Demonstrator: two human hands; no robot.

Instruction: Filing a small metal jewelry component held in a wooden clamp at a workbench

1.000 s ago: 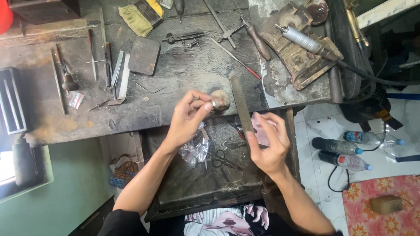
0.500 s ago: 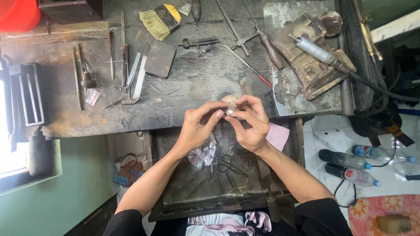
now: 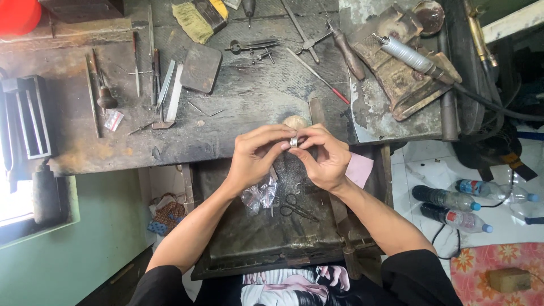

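Beyond the hands stretches the dark, scarred surface [image 3: 243,107], strewn with tools. Below them a metal tray [image 3: 249,243] catches whatever falls. Off to the right of the right hand, a rotary handpiece [image 3: 409,56] lies on a wooden block, its cable running out of view. Past the left hand, files [image 3: 170,85] and a flat dark block [image 3: 200,68] lie side by side. Under the wrists, small scissors [image 3: 296,207] and a crumpled clear bag [image 3: 259,194] rest in the tray.

Both hands have come together since a second ago, when the right hand [image 3: 324,160] hung apart lower down holding a pink cloth [image 3: 359,169]; that cloth now peeks out just beside the right wrist. The left hand [image 3: 256,160] meets the right at the fingertips, and both pinch a small silver ring [image 3: 294,141] between them, just in front of a rounded wooden peg [image 3: 295,122]. The work looks to have passed from one-handed holding to close two-handed handling of the ring.

Most of the ring is covered by fingertips, so its finish and any stone cannot be made out. Whether the right hand presses on the cloth is unclear.
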